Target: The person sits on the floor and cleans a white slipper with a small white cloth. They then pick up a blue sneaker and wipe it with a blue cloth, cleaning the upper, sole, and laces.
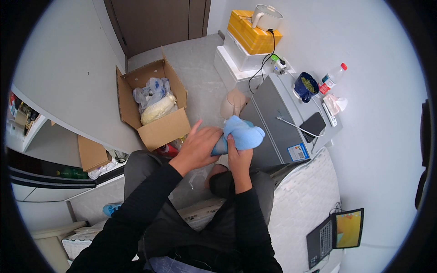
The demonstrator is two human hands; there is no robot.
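Observation:
In front of my knees I hold a soft bundle of light blue fabric (245, 133), possibly socks, though the picture does not settle it. A grey-and-teal striped part (220, 146) of it shows at the left. My left hand (200, 146) grips this striped end, with the index finger or thumb side raised. My right hand (240, 157) clasps the bundle from below, its thumb pressed against the light blue cloth. My fingers hide the underside. The bundle hangs in the air above my bare foot and the floor.
An open cardboard box (164, 131) holding plastic bags stands ahead on the left. To the right, a grey mini fridge (264, 112) carries a blue mug (305, 89), a bottle (333, 80) and a phone (313, 125). A laptop (322, 239) lies on the bed (300, 201).

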